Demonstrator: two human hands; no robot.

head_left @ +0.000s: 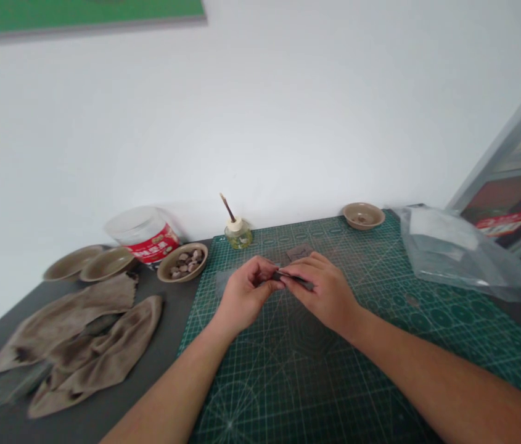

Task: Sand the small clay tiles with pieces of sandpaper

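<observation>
You have both hands brought together over the green cutting mat (260, 382), near the middle of the view. Your left hand (242, 299) pinches one end of a thin dark piece (305, 284) between thumb and fingers, and your right hand (329, 299) pinches it from the other side, with your fingertips almost meeting. Your fingers cover much of the piece, so you cannot tell its full shape.

Just beyond your right hand, a small grey square (299, 251) with a dark mark lies on the mat. A clear plastic sheet (224, 282) lies just beside your left hand. At the mat's far edge stand a small bottle (238, 235) with a brush sticking up at a tilt and, farther right, a shallow bowl (364, 216) with something small inside. A clear plastic bag (449, 253) lies across the mat's right side.

On your left, the dark table (168, 342) carries a bowl of round brownish lumps (186, 265), a plastic tub (142, 234) with a red label, two more brown bowls (107, 264) side by side, and crumpled brown cloths (103, 351) nearest you.
</observation>
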